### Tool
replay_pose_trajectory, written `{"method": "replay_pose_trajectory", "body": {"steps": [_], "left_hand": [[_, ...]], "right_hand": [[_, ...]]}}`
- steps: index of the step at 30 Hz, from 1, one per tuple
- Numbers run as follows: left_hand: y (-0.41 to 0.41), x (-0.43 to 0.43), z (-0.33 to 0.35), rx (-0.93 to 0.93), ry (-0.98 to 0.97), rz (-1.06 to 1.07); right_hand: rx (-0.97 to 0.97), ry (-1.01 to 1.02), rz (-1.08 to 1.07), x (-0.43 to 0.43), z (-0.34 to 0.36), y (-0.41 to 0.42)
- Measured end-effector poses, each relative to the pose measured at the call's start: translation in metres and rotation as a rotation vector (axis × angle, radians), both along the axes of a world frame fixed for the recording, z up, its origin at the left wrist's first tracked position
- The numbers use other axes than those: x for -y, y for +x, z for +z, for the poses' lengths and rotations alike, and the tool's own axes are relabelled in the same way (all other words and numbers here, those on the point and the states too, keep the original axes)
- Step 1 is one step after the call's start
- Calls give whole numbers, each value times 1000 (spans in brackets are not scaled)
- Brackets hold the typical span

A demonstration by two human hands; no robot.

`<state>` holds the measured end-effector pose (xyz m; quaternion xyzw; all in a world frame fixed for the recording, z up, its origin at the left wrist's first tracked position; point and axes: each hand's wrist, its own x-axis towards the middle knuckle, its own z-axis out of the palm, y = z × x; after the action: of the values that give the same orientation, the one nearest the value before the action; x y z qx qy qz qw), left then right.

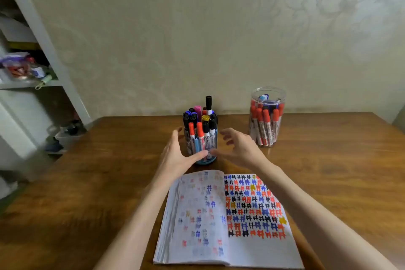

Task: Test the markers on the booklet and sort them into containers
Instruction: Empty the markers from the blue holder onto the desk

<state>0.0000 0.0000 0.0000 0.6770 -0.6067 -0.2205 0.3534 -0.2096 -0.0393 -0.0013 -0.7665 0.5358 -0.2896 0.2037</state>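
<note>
- At the middle of the tabletop (105,173), a clear holder (207,160) with a blue base is standing upright, crammed with markers (199,131) in red, black, blue, pink and yellow caps.
- The left hand (179,155) is spreading wide beside the holder, fingers fairly straight, thumb reaching across its lower front; I cannot tell whether it is touching. It is holding nothing.
- The right hand (241,147) is hovering just beside the holder's other side, fingers loosely curled and empty.
- Packed that full, the holder is probably feeling weighty and top-heavy; its smooth plastic wall is looking slippery, so cupping it low with both palms would seem safest.
- A single marker is likely handling light and stiff; pinching the cap end that is sticking up looks easiest.
- To the right, well apart, a clear jar (267,97) is holding mostly red-capped markers.
- The booklet (203,215) is lying open nearest the person, thin pages likely soft and bending easily.
- Its right page is showing rows of hash-like marks in red, blue, black and yellow, no readable words; the barrel labels are printing too small to read.
</note>
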Motion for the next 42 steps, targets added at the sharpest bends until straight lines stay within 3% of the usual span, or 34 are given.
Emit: {"method": "replay_pose_trajectory", "body": {"steps": [5, 14, 17, 21, 24, 27, 31, 34, 42], "left_hand": [[-9, 25, -8, -227, -33, -43], [-24, 40, -15, -362, -109, 67], [-33, 31, -15, -562, -92, 70], [-48, 22, -7, -840, -72, -69], [-53, 24, -4, -909, -75, -218], [-51, 29, -5, -912, -71, -298], [-29, 40, -9, -975, -192, -243], [-17, 43, -9, -900, -239, -247], [-3, 47, -34, -606, -189, -266]], "right_hand": [[107, 99, 105, 13, -15, -7], [406, 196, 200, 22, -29, -14], [505, 263, 165, 26, -34, -19], [802, 515, 169, 27, -33, -27], [1033, 648, 280, 21, -29, -26], [1131, 618, 219, 18, -27, -27], [1143, 541, 102, 13, -25, -41], [1109, 475, 27, 11, -23, -47], [709, 82, -91, -3, -9, -43]]}}
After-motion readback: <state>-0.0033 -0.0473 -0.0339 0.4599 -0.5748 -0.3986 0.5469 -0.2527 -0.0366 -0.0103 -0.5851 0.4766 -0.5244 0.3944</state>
